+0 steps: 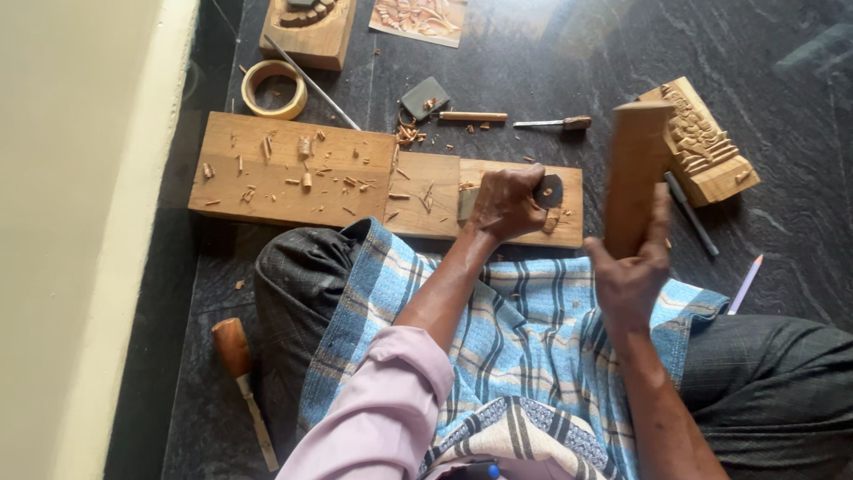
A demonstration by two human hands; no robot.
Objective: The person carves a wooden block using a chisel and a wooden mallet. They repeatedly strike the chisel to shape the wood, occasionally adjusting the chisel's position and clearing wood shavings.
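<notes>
My left hand (508,203) clamped on chisel (469,204), pressed to long wooden plank (293,169) running 9-to-3. My right hand (631,276) fisted round wooden mallet block (635,173), raised upright, at 3 o'clock of chisel, near. Fingers fully closed both sides. Wood chips (306,169) scattered toward 9.

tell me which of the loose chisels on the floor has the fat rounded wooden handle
The chisel at lower left beside the person's knee. Its handle is thick, bulbous and reddish-brown; the small chisel beyond the work board has a slim, short handle.
</notes>
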